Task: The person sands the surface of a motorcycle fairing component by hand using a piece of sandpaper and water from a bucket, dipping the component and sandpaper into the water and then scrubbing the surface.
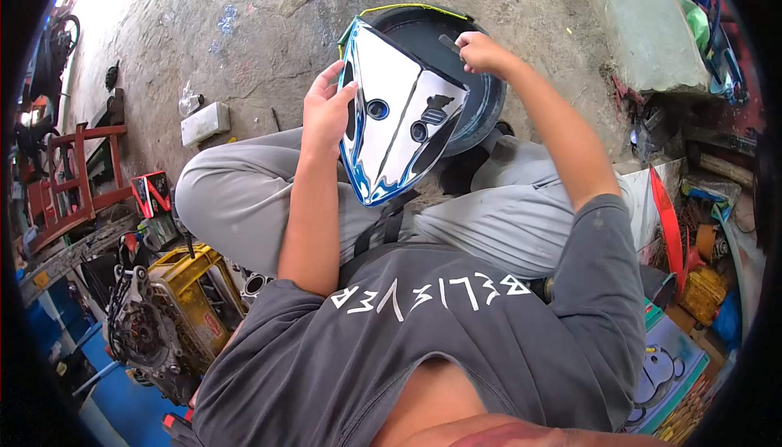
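A pointed white plastic panel with blue edging [391, 72], which looks like a motorcycle fairing piece, tilts over my lap with its narrow tip toward me. It has two round holes and a dark patch on its right half. My left hand [326, 113] grips its left edge, thumb on the face and fingers behind. My right hand [482, 53] is closed on a small dark flat strip [450, 44], held above a round black basin [487, 117]. The panel hides much of the basin. What the strip is I cannot make out.
On the concrete floor [269, 48] a whitish block [204, 124] lies to the left. Engine parts [142, 317] and a yellow crate [191, 284] stand near my left side. A concrete ledge [643, 32] and assorted parts with a red panel [668, 219] are on the right.
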A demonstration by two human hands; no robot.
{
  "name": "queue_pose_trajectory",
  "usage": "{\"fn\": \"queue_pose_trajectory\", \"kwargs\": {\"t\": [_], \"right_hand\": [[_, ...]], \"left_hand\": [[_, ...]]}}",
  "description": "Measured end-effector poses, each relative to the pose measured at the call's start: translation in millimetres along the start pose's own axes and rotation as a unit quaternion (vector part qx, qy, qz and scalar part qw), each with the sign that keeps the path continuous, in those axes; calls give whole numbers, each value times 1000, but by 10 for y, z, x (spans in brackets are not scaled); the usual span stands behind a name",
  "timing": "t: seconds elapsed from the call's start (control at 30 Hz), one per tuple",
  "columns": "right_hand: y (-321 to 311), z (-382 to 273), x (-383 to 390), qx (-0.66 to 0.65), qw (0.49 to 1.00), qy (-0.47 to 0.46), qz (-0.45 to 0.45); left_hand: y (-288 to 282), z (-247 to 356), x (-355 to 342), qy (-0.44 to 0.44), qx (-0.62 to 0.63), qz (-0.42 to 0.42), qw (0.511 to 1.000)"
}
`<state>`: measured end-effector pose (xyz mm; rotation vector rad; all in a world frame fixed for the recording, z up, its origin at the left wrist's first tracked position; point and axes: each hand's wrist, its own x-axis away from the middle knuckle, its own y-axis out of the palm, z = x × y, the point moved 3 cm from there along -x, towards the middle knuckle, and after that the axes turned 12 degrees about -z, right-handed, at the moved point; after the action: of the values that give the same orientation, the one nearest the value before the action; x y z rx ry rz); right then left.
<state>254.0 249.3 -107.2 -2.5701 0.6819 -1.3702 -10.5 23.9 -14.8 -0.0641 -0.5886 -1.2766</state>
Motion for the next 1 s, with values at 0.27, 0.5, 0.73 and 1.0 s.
{"fn": "queue_pose_trajectory", "kwargs": {"t": [0.27,0.5,0.73,1.0], "right_hand": [[382,572,-470,-373,920,16,120],[487,406,-330,-446,893,0,50],[515,-468,340,-430,892,-135,-42],[557,770,-373,-393,904,0,167]], "left_hand": [[97,-142,-87,45,-50,68,995],[121,-391,-200,111,-103,123,981],[200,-416,-184,100,-131,118,979],[250,-331,-90,128,-56,113,984]]}}
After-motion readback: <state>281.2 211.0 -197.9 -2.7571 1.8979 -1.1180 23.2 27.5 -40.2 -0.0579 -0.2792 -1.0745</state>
